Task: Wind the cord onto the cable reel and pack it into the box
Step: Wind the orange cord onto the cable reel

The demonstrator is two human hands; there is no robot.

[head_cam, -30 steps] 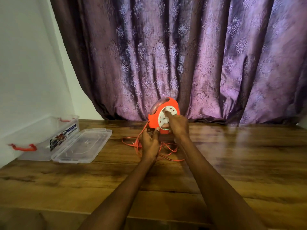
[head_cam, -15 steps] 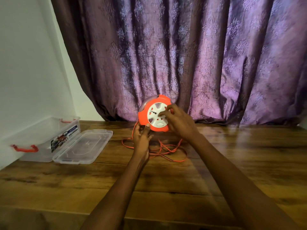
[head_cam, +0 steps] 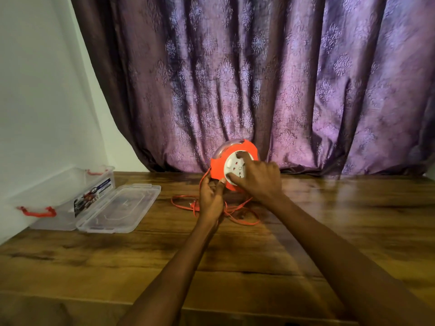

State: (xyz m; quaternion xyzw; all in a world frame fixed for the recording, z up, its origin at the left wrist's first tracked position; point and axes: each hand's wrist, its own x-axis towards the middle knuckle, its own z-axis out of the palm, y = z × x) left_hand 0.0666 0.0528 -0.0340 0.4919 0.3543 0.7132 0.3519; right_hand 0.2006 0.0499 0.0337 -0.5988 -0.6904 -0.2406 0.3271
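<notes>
An orange cable reel (head_cam: 217, 164) with a white socket face stands upright at the back of the wooden table, close to the curtain. My right hand (head_cam: 257, 178) lies on the white face, fingers gripping it. My left hand (head_cam: 210, 198) holds the reel's lower left edge, where the orange cord (head_cam: 237, 216) leaves it. Loose loops of the cord lie on the table under and around both hands. The clear plastic box (head_cam: 63, 196) with red handles sits open at the far left.
The box's clear lid (head_cam: 120, 208) lies flat beside it on the right. A white wall runs along the left and a purple curtain (head_cam: 259, 78) hangs behind the table (head_cam: 329, 231). The table's front edge is near the bottom.
My right hand has turned around the reel's white face, and the reel has tilted and shifted a little. The cord loops on the table have changed shape. My left hand stays at the reel's lower edge.
</notes>
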